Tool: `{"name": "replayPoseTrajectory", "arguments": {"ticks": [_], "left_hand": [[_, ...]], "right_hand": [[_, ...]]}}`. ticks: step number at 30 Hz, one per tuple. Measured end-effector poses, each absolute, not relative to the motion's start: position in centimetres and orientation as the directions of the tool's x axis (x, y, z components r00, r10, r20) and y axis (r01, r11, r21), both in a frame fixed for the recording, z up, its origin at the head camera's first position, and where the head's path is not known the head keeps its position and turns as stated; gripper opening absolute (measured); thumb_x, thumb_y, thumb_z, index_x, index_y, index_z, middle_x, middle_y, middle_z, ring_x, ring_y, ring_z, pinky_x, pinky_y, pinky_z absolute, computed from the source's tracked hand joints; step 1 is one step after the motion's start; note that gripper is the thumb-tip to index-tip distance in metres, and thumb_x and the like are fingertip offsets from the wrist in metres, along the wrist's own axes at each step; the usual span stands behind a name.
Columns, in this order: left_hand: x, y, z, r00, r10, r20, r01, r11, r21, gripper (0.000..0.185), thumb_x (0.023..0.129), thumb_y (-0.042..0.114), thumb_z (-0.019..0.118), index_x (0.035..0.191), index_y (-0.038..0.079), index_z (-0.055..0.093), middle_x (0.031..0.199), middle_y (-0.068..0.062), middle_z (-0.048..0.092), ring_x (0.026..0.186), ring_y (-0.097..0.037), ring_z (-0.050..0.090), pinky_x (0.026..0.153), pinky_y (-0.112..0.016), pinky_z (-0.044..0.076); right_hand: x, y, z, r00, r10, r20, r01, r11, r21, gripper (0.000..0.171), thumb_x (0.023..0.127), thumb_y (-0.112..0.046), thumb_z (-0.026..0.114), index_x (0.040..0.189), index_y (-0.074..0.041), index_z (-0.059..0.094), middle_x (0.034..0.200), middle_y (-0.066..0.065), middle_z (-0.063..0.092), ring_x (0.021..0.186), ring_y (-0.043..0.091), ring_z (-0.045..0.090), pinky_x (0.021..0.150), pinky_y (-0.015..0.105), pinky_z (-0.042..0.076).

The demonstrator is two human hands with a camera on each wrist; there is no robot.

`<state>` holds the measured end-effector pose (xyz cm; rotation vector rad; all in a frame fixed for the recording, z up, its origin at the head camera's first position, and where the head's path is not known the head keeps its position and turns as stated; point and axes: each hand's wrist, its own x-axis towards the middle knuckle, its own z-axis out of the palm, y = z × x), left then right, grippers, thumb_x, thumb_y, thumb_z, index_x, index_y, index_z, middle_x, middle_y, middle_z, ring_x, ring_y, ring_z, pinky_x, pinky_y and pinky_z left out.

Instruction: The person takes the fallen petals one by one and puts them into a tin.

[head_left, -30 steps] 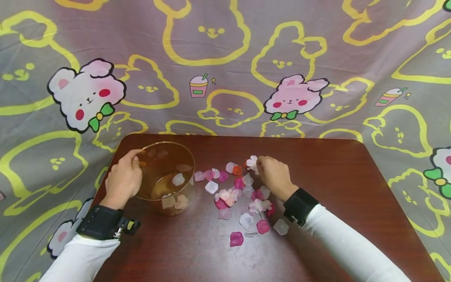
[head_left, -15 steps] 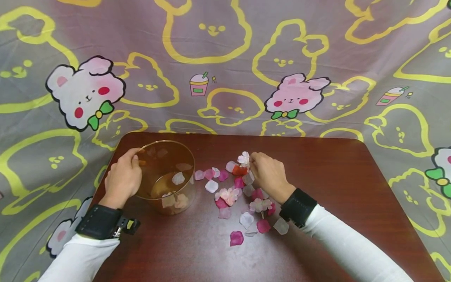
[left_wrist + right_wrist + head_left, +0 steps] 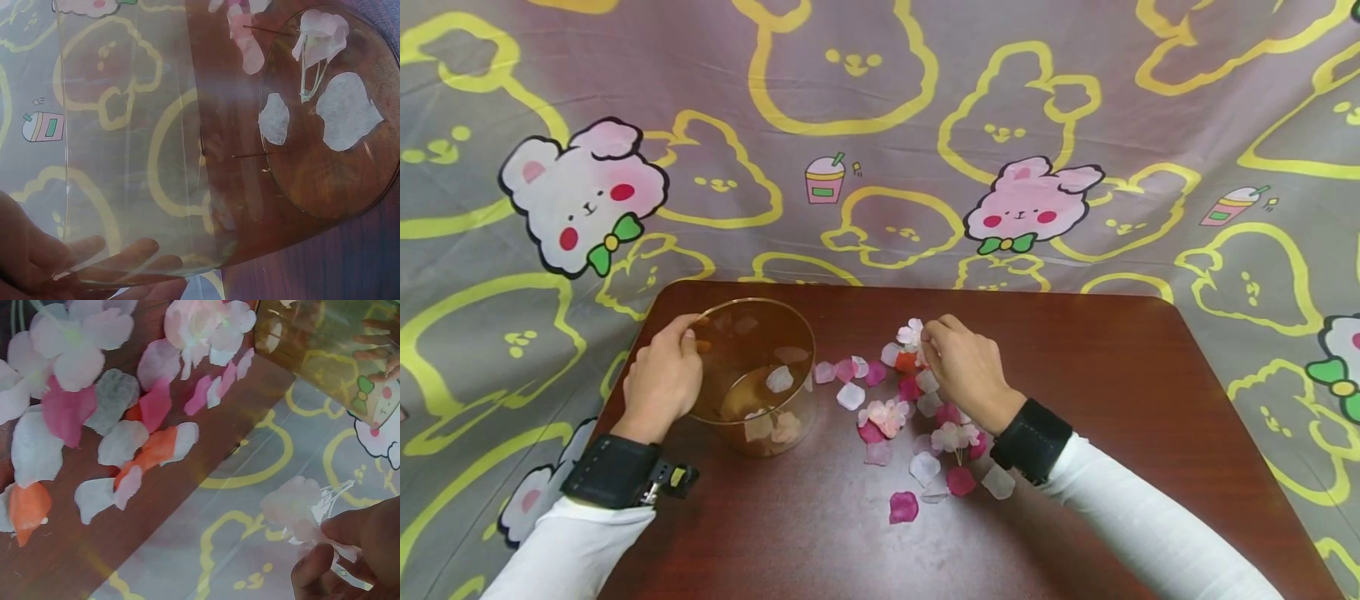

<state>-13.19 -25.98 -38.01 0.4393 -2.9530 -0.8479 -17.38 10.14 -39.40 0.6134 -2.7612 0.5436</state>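
1. Small pale-pink fabric flower [image 3: 913, 333] is pinched in the right hand [image 3: 964, 369], lifted off the bench [image 3: 1112, 400], on the far right side of the amber container [image 3: 752, 375], well apart from it. Right wrist view shows the same flower [image 3: 294, 501] held by its base between thumb and fingertips [image 3: 312, 565].
2. Handling, as a judgement: near weightless, soft, floppy cloth petals; not fragile, but crushes and creases easily. A thin clear stem part sticks out at the base, and that base is the best place to pinch; grabbing the petals would fold them. Likely to drift or cling rather than drop cleanly.
3. Left hand [image 3: 661, 382] grips the container's near-left rim, fingers curled over the wall; left wrist view shows fingers [image 3: 106, 256] through the clear wall. Container is see-through plastic, light and stiff, a bit slick; it could tip without the hold.
4. A few petals and one flower lie on the container's floor [image 3: 331, 112].
5. Loose petals [image 3: 917, 433] in white, pink, magenta and orange are scattered on the bench to the right of the container, some just beside it, most near the right hand.
6. Cartoon-bunny cloth [image 3: 880, 125] hangs behind the container and bench.
7. Versus the earliest frame: right hand and flower have moved toward the container and slightly up off the petal pile. Left hand and container are unchanged, as are the scattered petals.
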Motion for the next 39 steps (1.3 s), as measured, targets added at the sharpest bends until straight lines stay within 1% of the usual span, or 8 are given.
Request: {"name": "replayPoseTrajectory", "arguments": {"ticks": [7,17,22,32,36,39], "left_hand": [[-13.1,-26.0,-37.9,-0.960,-0.277,-0.041,-0.256,0.808,0.530,0.047,0.111,0.028,0.025,0.151,0.011,0.043,0.134,-0.031,0.059,0.107,-0.056,0.061,0.075,-0.062,0.044],[-13.1,-25.9,-38.0,-0.959,-0.279,-0.051,-0.263,0.805,0.532,0.047,0.111,0.027,0.024,0.151,0.010,0.042,0.134,-0.031,0.059,0.106,-0.055,0.061,0.073,-0.059,0.044],[-13.1,-25.9,-37.9,-0.959,-0.277,-0.051,-0.261,0.805,0.533,0.047,0.111,0.027,0.025,0.151,0.010,0.042,0.134,-0.031,0.059,0.105,-0.055,0.062,0.072,-0.057,0.044],[-13.1,-25.9,-38.0,-0.957,-0.285,-0.051,-0.268,0.803,0.532,0.047,0.111,0.027,0.024,0.151,0.010,0.043,0.135,-0.031,0.059,0.110,-0.056,0.060,0.077,-0.063,0.044],[-13.1,-25.9,-38.0,-0.957,-0.287,-0.053,-0.270,0.802,0.533,0.047,0.111,0.028,0.024,0.151,0.011,0.042,0.135,-0.031,0.058,0.110,-0.056,0.060,0.077,-0.063,0.043],[-13.1,-25.9,-38.0,-0.957,-0.285,-0.047,-0.266,0.806,0.528,0.047,0.111,0.028,0.024,0.151,0.012,0.043,0.136,-0.030,0.059,0.108,-0.056,0.060,0.074,-0.061,0.044]], "right_hand": [[-17.2,9.2,-38.5,-0.869,-0.363,0.337,-0.466,0.831,-0.305,0.012,0.093,-0.015,0.072,0.104,-0.010,0.073,0.097,0.006,0.070,0.065,0.016,0.059,0.052,0.024,0.042],[-17.1,7.8,-37.3,-0.840,-0.402,0.364,-0.518,0.794,-0.318,0.008,0.094,-0.013,0.070,0.101,-0.010,0.072,0.094,0.005,0.069,0.065,0.016,0.059,0.052,0.025,0.042],[-16.9,6.9,-36.8,-0.835,-0.421,0.355,-0.531,0.785,-0.319,0.009,0.094,-0.014,0.071,0.102,-0.011,0.072,0.096,0.004,0.069,0.067,0.016,0.061,0.054,0.025,0.043],[-16.0,4.4,-35.7,-0.791,-0.481,0.378,-0.594,0.752,-0.286,0.008,0.094,-0.015,0.072,0.101,-0.012,0.071,0.096,0.002,0.068,0.066,0.012,0.061,0.053,0.025,0.044],[-15.8,3.5,-35.6,-0.781,-0.489,0.388,-0.607,0.742,-0.287,0.009,0.095,-0.017,0.071,0.102,-0.012,0.072,0.096,0.001,0.068,0.066,0.012,0.061,0.054,0.024,0.045],[-15.5,2.9,-35.4,-0.771,-0.498,0.398,-0.622,0.724,-0.298,0.009,0.095,-0.017,0.071,0.102,-0.012,0.072,0.096,0.001,0.068,0.067,0.011,0.061,0.055,0.025,0.047]]}}
